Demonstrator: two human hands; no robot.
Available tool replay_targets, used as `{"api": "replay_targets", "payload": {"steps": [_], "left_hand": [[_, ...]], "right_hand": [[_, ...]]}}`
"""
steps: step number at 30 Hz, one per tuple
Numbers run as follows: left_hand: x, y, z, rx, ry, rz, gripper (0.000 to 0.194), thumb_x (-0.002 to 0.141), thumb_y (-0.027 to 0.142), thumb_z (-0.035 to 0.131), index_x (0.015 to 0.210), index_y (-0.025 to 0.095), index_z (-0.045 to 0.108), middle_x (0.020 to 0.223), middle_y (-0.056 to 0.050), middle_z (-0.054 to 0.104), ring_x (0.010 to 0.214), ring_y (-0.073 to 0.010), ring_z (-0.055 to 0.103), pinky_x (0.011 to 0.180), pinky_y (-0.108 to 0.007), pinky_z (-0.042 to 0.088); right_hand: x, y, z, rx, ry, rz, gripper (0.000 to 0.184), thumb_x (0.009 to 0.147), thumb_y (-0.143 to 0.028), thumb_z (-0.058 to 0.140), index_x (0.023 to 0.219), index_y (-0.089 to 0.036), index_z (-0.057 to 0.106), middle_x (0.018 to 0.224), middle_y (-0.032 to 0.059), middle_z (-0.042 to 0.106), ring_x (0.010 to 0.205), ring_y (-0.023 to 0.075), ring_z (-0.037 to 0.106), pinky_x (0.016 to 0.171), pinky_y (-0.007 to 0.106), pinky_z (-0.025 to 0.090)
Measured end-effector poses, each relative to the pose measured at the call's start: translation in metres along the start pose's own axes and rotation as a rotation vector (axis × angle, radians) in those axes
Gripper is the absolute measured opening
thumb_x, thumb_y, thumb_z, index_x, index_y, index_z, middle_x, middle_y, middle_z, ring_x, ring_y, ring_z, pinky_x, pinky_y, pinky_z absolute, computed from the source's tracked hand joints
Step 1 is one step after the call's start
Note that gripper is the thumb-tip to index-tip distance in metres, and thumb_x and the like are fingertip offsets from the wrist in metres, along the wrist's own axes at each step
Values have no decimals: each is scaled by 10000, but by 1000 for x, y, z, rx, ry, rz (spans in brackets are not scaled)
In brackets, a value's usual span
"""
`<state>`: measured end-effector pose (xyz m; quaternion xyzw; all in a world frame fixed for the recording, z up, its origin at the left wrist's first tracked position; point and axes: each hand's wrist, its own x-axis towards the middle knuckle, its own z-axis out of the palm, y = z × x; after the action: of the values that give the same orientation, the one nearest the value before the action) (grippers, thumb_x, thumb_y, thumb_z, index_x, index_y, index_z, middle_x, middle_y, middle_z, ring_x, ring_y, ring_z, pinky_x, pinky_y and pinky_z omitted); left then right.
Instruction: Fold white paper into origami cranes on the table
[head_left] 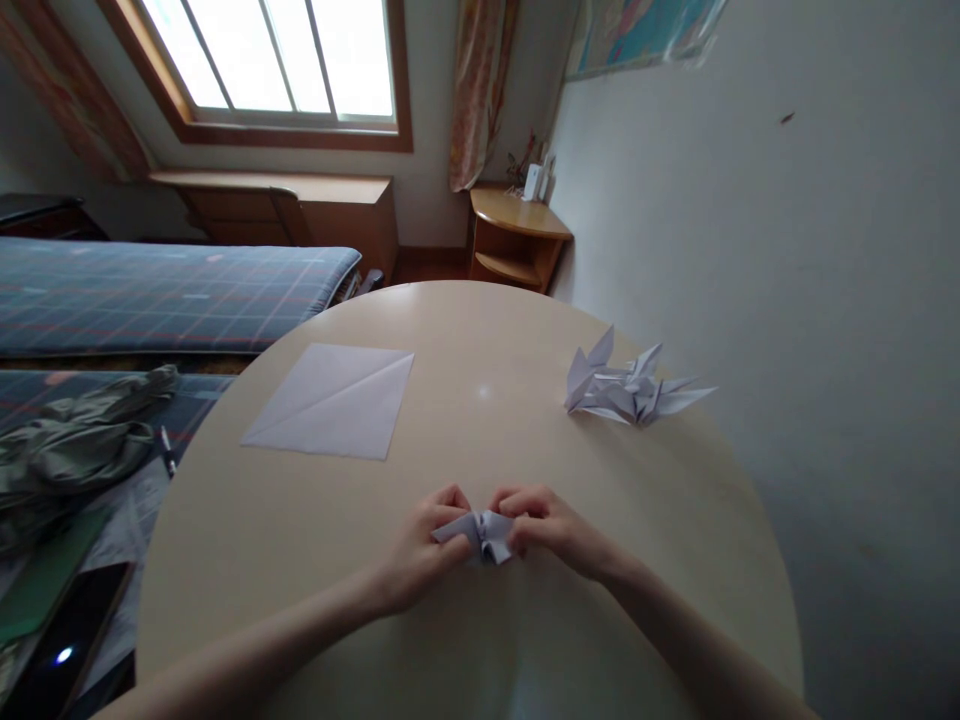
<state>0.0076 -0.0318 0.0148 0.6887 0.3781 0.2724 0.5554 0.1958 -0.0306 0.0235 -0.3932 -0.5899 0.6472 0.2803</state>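
Note:
Near the front of the round table, a small piece of folded white paper (495, 536) is held between both hands. My left hand (431, 545) pinches its left side, thumb in front and fingers curled behind. On the other side, my right hand (551, 525) grips the right part with bent fingers. Folds meet at the paper's middle; its underside and the edges inside the fingers are hidden. To the left lies a flat white paper sheet (334, 400) with a diagonal crease. Several folded white paper cranes (630, 385) sit bunched together at the right.
The pale round table (480, 320) stands against the white wall on the right. Left of it are a plaid mattress (150, 295), crumpled grey-green cloth (97, 435), a pen (167, 450) and a dark phone (71, 630). A corner shelf (517, 215) stands beyond the table.

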Motion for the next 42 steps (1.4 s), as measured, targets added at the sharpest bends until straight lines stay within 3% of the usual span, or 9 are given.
{"api": "replay_targets", "payload": {"steps": [5, 8, 12, 19, 24, 28, 33, 38, 42], "left_hand": [[1, -4, -5, -71, -107, 9, 353, 836, 400, 473, 613, 145, 571, 725, 2, 430, 642, -111, 426, 575, -215, 351], [4, -9, -8, -76, -72, 11, 422, 872, 449, 437, 620, 140, 574, 731, -4, 445, 636, -110, 440, 572, -213, 359], [9, -14, -13, -67, 0, 56, 427, 851, 478, 485, 635, 129, 600, 734, -16, 494, 670, -121, 471, 613, -223, 378], [14, -14, -25, -477, 68, -284, 395, 662, 475, 720, 761, 99, 651, 697, -20, 608, 686, -140, 567, 682, -254, 470], [18, -14, -31, -663, 69, -345, 382, 592, 418, 793, 754, 85, 698, 701, -52, 661, 702, -149, 608, 715, -251, 495], [19, -16, -29, -720, 86, -343, 366, 573, 412, 808, 722, 96, 697, 703, -45, 663, 707, -139, 611, 717, -238, 499], [16, -17, -25, -572, 90, -311, 370, 604, 448, 770, 688, 106, 658, 669, -17, 630, 649, -127, 589, 661, -235, 487], [10, -10, -22, -117, 80, -107, 319, 742, 418, 638, 690, 105, 661, 595, -4, 587, 581, -117, 524, 537, -199, 390], [4, -1, -14, 167, 113, 74, 243, 837, 314, 541, 781, 126, 684, 722, -40, 669, 657, -138, 577, 604, -211, 410]], "right_hand": [[-1, -3, -4, 30, -111, 28, 257, 780, -343, 580, 607, -160, 633, 743, -7, 510, 582, 91, 482, 519, 205, 398], [0, -2, -6, 20, -82, 3, 321, 822, -419, 561, 653, -157, 637, 736, -5, 519, 631, 103, 500, 581, 215, 417], [3, 11, -12, 52, -20, 50, 278, 770, -430, 636, 777, -153, 660, 696, -16, 568, 659, 117, 512, 630, 228, 393], [10, 32, -22, 355, 98, 101, 284, 605, -351, 775, 718, -123, 648, 690, 9, 612, 676, 147, 536, 662, 258, 380], [11, 27, -23, 480, 159, 83, 257, 544, -288, 812, 601, -141, 609, 608, -21, 567, 586, 101, 490, 610, 229, 366], [9, 22, -23, 444, 148, 23, 259, 586, -323, 796, 602, -145, 609, 598, -20, 550, 575, 94, 473, 581, 220, 358], [5, 17, -23, 245, 48, 49, 307, 691, -422, 714, 728, -130, 625, 662, 3, 579, 605, 109, 497, 591, 233, 374], [-2, 4, -17, -31, -112, 89, 279, 760, -408, 630, 791, -132, 620, 716, 7, 596, 668, 136, 527, 610, 236, 389], [-3, -1, -7, -115, -45, 90, 233, 810, -359, 548, 761, -137, 599, 667, -14, 543, 629, 125, 488, 582, 228, 370]]}}
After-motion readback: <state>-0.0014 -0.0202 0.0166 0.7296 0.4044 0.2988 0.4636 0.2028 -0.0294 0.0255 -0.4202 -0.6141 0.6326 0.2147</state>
